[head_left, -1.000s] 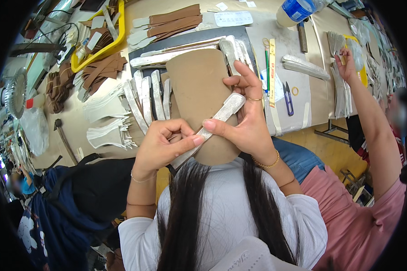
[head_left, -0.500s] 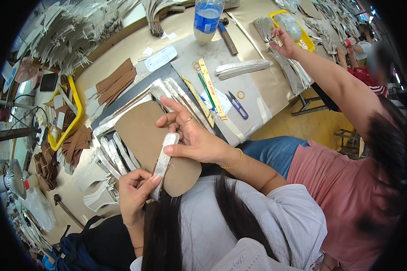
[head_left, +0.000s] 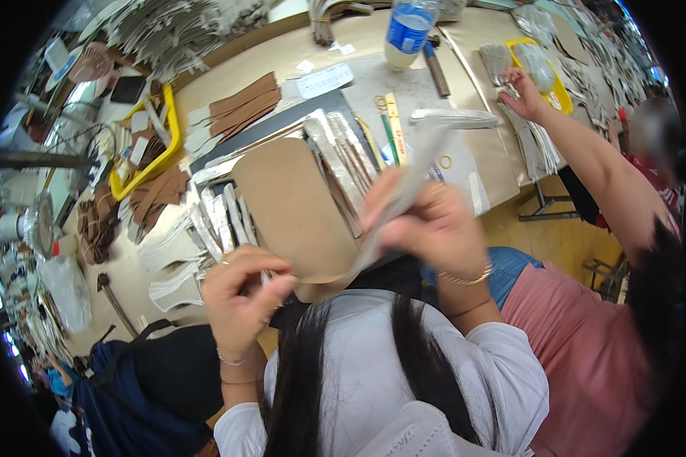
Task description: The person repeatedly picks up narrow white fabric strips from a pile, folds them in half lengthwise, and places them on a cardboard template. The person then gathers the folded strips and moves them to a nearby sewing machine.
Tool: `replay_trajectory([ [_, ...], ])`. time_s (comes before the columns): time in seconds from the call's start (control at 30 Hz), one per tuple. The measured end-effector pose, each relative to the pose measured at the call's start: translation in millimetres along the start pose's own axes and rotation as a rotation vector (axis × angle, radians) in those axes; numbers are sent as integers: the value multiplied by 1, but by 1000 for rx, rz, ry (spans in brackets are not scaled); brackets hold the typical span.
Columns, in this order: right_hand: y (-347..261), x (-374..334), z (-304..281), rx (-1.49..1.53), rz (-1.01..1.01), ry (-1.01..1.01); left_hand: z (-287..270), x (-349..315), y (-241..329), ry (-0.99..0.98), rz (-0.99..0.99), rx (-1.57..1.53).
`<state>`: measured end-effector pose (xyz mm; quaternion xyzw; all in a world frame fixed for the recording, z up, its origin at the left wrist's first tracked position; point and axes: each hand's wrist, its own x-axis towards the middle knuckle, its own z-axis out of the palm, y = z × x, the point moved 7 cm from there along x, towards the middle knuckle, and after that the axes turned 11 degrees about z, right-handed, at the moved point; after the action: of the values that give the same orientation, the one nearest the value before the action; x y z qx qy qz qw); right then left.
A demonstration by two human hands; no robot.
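Note:
A long pale grey-white strip [head_left: 401, 199], smeared by motion, is gripped in my right hand [head_left: 438, 232] and rises past its fingers. Its lower part runs down toward the near edge of a brown rounded board [head_left: 293, 202] in front of my body. My left hand [head_left: 244, 297] is at the board's near left corner, its fingers curled and the thumb a little apart from them, with nothing visible between. Bundles of whitish strips lie on both sides of the board: a left bundle [head_left: 222, 217] and a right bundle [head_left: 335, 156].
Brown strips [head_left: 244, 105] and a yellow tray [head_left: 174, 137] are to the left. A bottle [head_left: 408, 34], a hammer [head_left: 436, 70] and a yellow ruler [head_left: 396, 129] lie farther off. At right, a co-worker's arm [head_left: 587, 145] reaches over the table beside another yellow tray [head_left: 558, 95].
My right hand has swung right, carrying the strip off the board. My left hand, earlier pinching the strip's lower end, has loosened. The view has shifted, so the table appears farther right.

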<state>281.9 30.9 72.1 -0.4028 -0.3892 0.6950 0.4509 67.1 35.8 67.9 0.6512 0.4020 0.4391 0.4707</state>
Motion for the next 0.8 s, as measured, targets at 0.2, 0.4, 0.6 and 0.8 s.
replay_trajectory([
  [0.2,5,30,-78,-221,116,-87,-88,-26,-60,352,-305,316],
  [0.4,78,98,-93,-856,3,119,-120,-50,-106,387,-323,725],
  [0.6,89,93,-111,-807,22,375,-127,-49,-129,442,-469,664],
  [0.8,77,84,-111,-666,-35,392,-120,-47,-147,423,-532,549],
])
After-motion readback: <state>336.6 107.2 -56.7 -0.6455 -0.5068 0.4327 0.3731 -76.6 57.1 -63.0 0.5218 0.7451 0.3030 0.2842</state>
